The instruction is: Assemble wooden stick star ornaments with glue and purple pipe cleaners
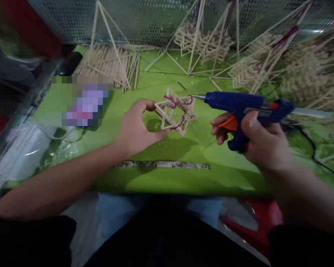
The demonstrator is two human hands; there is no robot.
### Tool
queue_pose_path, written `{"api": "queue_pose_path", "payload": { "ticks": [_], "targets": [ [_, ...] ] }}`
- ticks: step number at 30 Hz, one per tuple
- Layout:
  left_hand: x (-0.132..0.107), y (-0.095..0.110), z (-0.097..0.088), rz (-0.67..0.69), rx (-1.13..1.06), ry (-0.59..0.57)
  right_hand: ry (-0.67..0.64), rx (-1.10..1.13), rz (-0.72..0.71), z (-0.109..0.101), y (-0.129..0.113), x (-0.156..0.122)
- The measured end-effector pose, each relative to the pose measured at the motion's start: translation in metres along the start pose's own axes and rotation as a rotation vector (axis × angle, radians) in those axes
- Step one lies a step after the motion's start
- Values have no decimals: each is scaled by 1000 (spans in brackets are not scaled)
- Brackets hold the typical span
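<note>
Between thumb and fingers, my left hand (137,128) grips one side of a small star-shaped frame of wooden sticks (159,111), just over the green tabletop (144,178). Purple string loops show on several of its sides. My right hand (263,139) is wrapped round the handle of a blue hot glue gun (233,102) with an orange trigger. Its metal nozzle points left and its tip is at the star's upper right corner, by a purple loop; whether they touch I cannot tell. A pale glue stick (313,112) protrudes from the gun's rear.
Loose wooden sticks (105,63) lie in a row at the back left, near a blurred-out phone (85,105). Stick frames and stacked stars (208,46) stand along the back and right. A ruler-like strip (167,164) lies near the front edge. A black cord (308,139) trails at right.
</note>
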State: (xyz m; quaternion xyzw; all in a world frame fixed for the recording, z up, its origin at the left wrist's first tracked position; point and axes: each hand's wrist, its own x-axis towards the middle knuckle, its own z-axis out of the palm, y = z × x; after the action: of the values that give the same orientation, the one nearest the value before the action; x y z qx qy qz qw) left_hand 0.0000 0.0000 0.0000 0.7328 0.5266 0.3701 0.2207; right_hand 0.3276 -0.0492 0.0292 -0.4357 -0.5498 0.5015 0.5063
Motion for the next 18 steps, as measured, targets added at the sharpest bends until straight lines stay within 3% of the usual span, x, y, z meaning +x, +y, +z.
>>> {"api": "queue_pose_path", "payload": {
  "ticks": [4,9,18],
  "targets": [
    [0,-6,5,86,9,54,-29,11,-41,0,-1,-7],
    [-5,-1,8,140,-18,21,-86,-79,-51,2,3,-18],
    [-7,2,9,103,-66,-17,-127,-242,-46,-2,3,-31]
  ]
}}
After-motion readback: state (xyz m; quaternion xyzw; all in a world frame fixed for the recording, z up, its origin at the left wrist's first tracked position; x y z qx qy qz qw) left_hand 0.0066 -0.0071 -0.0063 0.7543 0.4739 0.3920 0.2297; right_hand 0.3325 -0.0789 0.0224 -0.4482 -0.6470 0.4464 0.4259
